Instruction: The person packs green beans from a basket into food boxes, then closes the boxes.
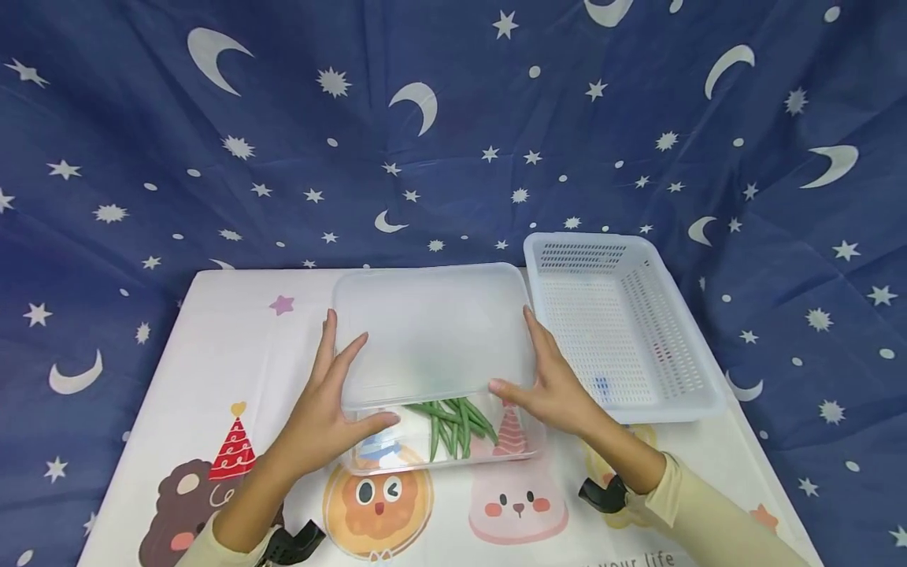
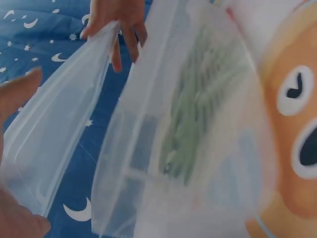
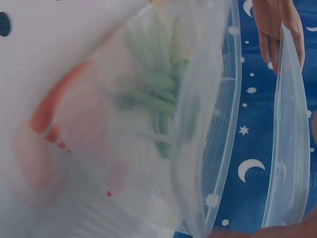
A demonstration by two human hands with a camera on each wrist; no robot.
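Note:
A frosted translucent plastic lid (image 1: 432, 331) is held up over a clear container (image 1: 446, 465) and covers its far part. Green beans (image 1: 457, 425) lie in the container, partly hidden by the lid; both wrist views show them blurred through the container's side. My left hand (image 1: 322, 421) holds the lid at its left edge, fingers spread and thumb toward the front. At the right edge my right hand (image 1: 556, 386) grips the lid, its thumb at the near corner. In the left wrist view a gap shows between lid and container.
A white perforated basket (image 1: 694, 346) stands right of the container, close to my right hand. The table (image 1: 234, 339) has a white cloth with cartoon prints. A dark blue curtain (image 1: 453, 157) with moons and stars hangs behind the table.

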